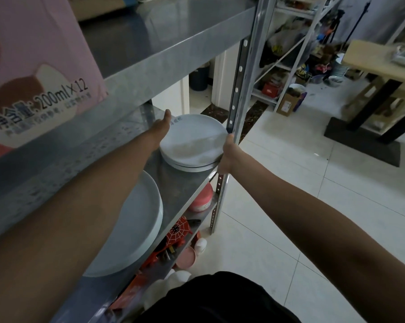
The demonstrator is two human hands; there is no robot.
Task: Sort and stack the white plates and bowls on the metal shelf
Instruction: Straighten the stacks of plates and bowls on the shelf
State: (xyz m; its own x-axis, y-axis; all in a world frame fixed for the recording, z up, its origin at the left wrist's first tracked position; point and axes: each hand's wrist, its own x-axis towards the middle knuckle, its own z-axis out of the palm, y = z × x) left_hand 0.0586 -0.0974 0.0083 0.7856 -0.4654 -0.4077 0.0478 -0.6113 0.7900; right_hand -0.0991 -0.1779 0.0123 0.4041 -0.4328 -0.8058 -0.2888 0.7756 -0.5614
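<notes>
White plates (pixel 192 142), stacked, stiff and judged breakable, were grasped at opposite rims by left hand (pixel 163 123) and right hand (pixel 227 155).

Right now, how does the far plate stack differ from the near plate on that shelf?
The far plate stack holds several plates and both hands grip it, left hand and right hand on opposite rims. The near plate looks larger, lies untouched, partly hidden under the left forearm. Both are white and round, resting on the same metal shelf.
</notes>
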